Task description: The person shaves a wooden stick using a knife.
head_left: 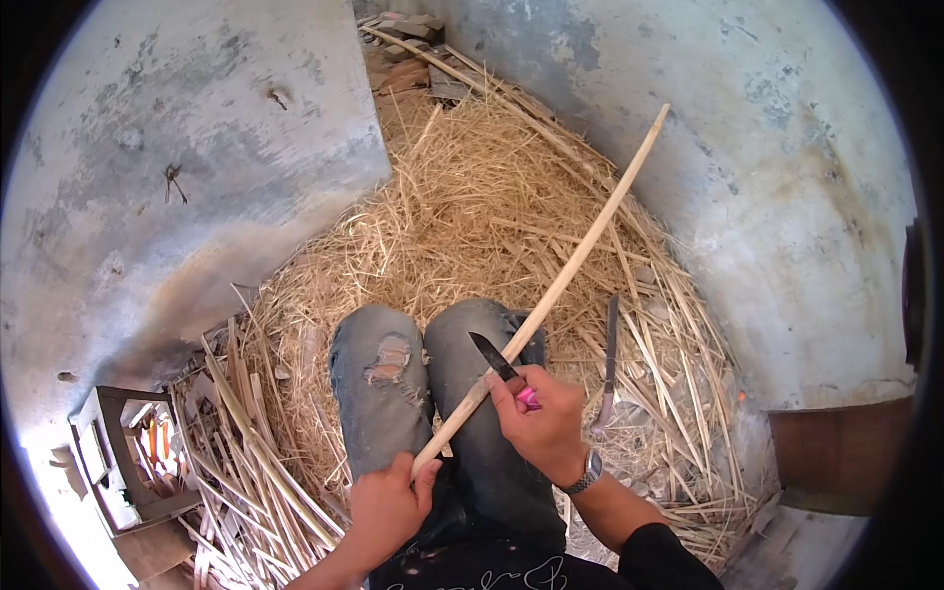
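A long pale bamboo strip point(580, 258) slants across my lap, its far end rising toward the right wall. My left hand point(386, 506) is closed around the strip's near end, by my left thigh. In my right hand point(541, 417) is a knife point(495, 356) with a dark blade and a pink handle, mostly covered by my fingers. The blade lies against or just over the strip above my right thigh; I cannot tell whether it cuts in. A metal watch point(587, 472) is on my right wrist.
A heap of straw-like shavings point(472, 187) covers the floor ahead. A long dark blade point(612, 344) lies to my right. Split strips point(261, 442) pile up at left, beside a wooden frame point(128, 462). Plastered walls point(197, 147) stand on both sides.
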`<state>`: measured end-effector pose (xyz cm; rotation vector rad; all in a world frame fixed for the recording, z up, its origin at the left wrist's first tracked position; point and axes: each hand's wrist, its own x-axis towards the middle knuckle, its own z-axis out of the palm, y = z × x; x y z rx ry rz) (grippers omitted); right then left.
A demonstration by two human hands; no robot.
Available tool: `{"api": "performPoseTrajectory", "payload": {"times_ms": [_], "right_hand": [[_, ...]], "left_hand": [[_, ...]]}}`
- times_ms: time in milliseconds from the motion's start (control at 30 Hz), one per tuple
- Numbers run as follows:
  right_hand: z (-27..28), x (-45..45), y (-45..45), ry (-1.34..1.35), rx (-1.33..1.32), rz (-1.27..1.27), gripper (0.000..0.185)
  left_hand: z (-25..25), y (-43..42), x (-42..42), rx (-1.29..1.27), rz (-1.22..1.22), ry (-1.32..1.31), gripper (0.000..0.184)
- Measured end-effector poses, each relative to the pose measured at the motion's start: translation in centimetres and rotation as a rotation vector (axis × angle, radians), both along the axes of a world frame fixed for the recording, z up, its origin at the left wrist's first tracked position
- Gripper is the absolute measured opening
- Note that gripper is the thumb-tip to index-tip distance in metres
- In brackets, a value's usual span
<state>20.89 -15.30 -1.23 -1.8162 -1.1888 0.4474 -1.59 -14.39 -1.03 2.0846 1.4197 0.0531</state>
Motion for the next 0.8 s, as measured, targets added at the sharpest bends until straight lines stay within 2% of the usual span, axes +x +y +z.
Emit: {"api": "performPoseTrajectory", "payload": {"times_ms": [33, 167, 233, 367, 433, 567, 633, 667, 733, 767, 800], "right_hand": [[0.3, 0.0, -0.1, 0.004, -0.056, 0.008, 0.020], [0.1, 0.7, 0.0, -0.065, -0.008, 0.058, 0.022], [0.2, 1.1, 0.2, -0.089, -0.026, 0.136, 0.027], [0.2, 2.6, 0.6, -0.051, -0.032, 0.280, 0.024], [0.3, 3.1, 1.0, 0.054, -0.053, 0.390, 0.024], [-0.5, 4.2, 1.8, 0.101, -0.009, 0.467, 0.024], [0.7, 4.2, 1.9, 0.137, -0.081, 0.626, 0.022], [0.4, 3.8, 1.7, 0.138, -0.080, 0.626, 0.022], [-0.4, 2.5, 1.2, 0.232, -0.031, 0.809, 0.017], [0.0, 2.9, 0.9, 0.347, -0.112, 0.819, 0.014], [0.1, 3.5, 0.7, 0.346, -0.113, 0.819, 0.014]], "left_hand": [[-0.1, 0.0, 0.0, -0.001, -0.004, 0.000, 0.040], [-0.3, 0.1, 0.0, 0.002, -0.011, -0.001, 0.040], [-0.3, 0.1, 0.0, 0.004, -0.015, 0.002, 0.040], [-0.2, 0.3, -0.1, -0.010, -0.022, -0.005, 0.040], [-0.2, 0.5, -0.1, -0.025, -0.020, 0.001, 0.040], [0.1, 1.0, -0.2, -0.080, -0.030, -0.001, 0.044], [0.1, 1.5, -0.1, -0.095, -0.037, -0.005, 0.046], [0.0, 1.9, -0.2, -0.141, -0.029, -0.017, 0.048], [0.1, 2.3, -0.3, -0.187, -0.019, -0.028, 0.051], [0.1, 2.4, -0.4, -0.210, -0.018, -0.044, 0.052], [0.2, 2.5, -0.4, -0.232, -0.017, -0.060, 0.054]]}}
